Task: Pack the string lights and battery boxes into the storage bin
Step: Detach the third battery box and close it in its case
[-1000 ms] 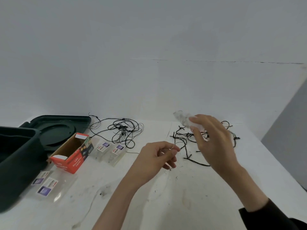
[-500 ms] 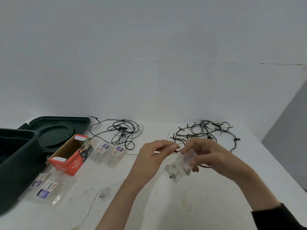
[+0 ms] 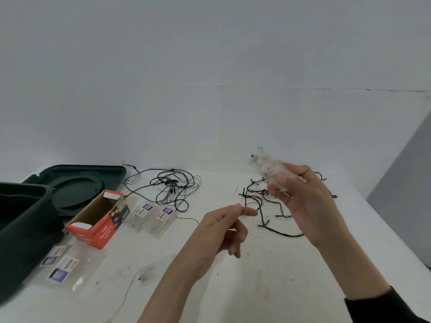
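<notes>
right hand [image 3: 305,203] is raised above the table [image 3: 268,290], thumb and fingers clamped on a clear battery box [image 3: 268,166] with pale wire bunched on it; the box tilts up and to the left. left hand [image 3: 221,229] is lower and just left of it, thumb and forefinger tips pressed together, other fingers loosely curled. can't tell if a thin wire is in that pinch.

storage bin [image 3: 21,229], dark green, is at the left edge, its lid [image 3: 77,183] lying flat behind it. an open red carton [image 3: 100,222] lies on its side beside the bin. 2 clear labelled packs [image 3: 151,215] sit just right of the carton, 2 more [image 3: 63,266] in front of it near the bin. a thin black string light tangle [image 3: 172,187] is at the table's far middle, a thicker black one [image 3: 263,206] behind the hands. a clear wire [image 3: 130,283] trails on the table near the left forearm.
</notes>
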`<state>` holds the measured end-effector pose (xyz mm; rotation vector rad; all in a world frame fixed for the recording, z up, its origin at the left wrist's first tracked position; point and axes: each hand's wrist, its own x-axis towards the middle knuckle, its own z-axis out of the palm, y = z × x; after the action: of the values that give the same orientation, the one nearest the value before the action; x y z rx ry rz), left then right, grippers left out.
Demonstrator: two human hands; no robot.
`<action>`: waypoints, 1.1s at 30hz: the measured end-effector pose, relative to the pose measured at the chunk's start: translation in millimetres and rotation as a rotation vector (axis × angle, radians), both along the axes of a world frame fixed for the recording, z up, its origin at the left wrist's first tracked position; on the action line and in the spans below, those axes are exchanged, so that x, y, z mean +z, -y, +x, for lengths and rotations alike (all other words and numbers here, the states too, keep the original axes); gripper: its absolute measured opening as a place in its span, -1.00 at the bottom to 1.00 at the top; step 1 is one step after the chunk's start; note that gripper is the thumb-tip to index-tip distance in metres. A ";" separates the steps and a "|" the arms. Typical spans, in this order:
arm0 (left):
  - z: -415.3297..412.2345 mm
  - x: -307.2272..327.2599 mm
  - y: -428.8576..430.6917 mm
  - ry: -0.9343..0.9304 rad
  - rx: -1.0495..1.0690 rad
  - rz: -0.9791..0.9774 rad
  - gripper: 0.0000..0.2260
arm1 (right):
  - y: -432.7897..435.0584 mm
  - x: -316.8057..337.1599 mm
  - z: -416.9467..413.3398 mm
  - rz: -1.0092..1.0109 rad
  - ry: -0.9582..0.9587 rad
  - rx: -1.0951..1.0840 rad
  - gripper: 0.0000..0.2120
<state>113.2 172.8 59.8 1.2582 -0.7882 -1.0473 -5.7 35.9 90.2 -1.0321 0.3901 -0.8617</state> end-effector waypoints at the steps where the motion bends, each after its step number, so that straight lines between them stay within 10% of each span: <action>1: -0.4 0.2 0.0 0.010 0.027 0.012 -0.73 | -0.7 1.3 0.5 -0.035 -0.022 -0.038 -0.78; 10: -4.5 -2.8 -2.6 0.322 0.075 0.078 -0.83 | -5.5 -8.4 6.1 -0.681 -0.392 -0.524 -0.79; 16: 2.2 3.0 -0.7 0.951 0.221 0.092 -0.79 | -5.4 -20.5 5.2 -1.224 -0.689 -0.427 -0.79; 22: 7.9 6.6 0.2 1.102 0.352 0.012 -0.82 | -4.6 -7.0 -2.9 -0.881 -0.801 0.155 -0.74; 27: 8.2 9.5 1.0 0.726 0.267 -0.006 -0.86 | -6.1 2.6 -12.0 -0.385 -0.426 0.492 -0.82; 33: -0.5 12.0 -3.6 0.266 0.079 0.050 -0.68 | -13.5 -3.9 -4.6 -0.064 -0.150 0.414 -0.80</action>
<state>112.7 176.3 71.8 1.4796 -0.9102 -0.8498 -10.3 49.4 86.3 -1.1887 0.2618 -0.4293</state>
